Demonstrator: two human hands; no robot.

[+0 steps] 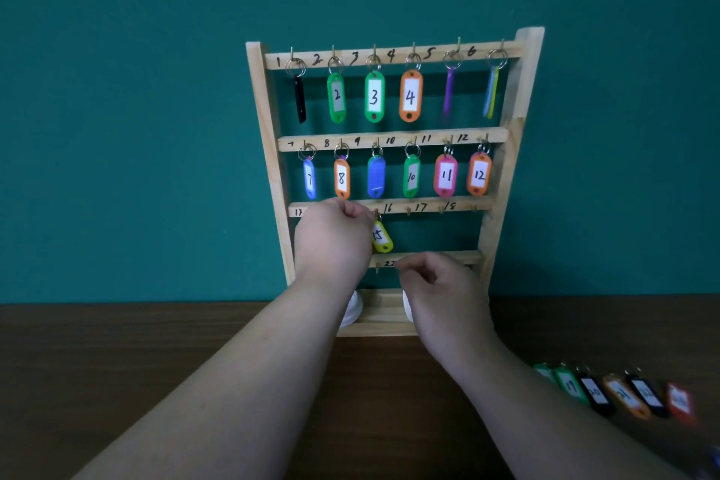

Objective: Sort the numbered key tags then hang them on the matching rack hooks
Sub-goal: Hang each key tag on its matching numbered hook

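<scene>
A wooden rack [520,97] stands in the middle of the frame on a brown table [156,362], in front of a green wall [117,90]. On its top bar tags hang on all six hooks: a black one seen from the edge, green 2, green 3, orange 4, a purple one and a blue-yellow one, both seen from the edge. On the second bar hang blue 7, orange 8, a blue tag showing its back, green 10, pink 11 and orange 12.

The yellow tag [381,237] with number 15 is at the third bar, just left of the written 16, and it is tilted. The left hand [333,238] is beside it and covers the left part of this bar. Its fingers are curled with the tips at the top of the yellow tag, but I cannot tell if they pinch it.

The right hand [444,288] is lower, in front of the bottom bar. Its fingers are curled, thumb and forefinger tips together, with nothing visible between them.

At the lower right of the frame a row of tags [596,392] lies on the table, among them 19, 20, 21 and 22
</scene>
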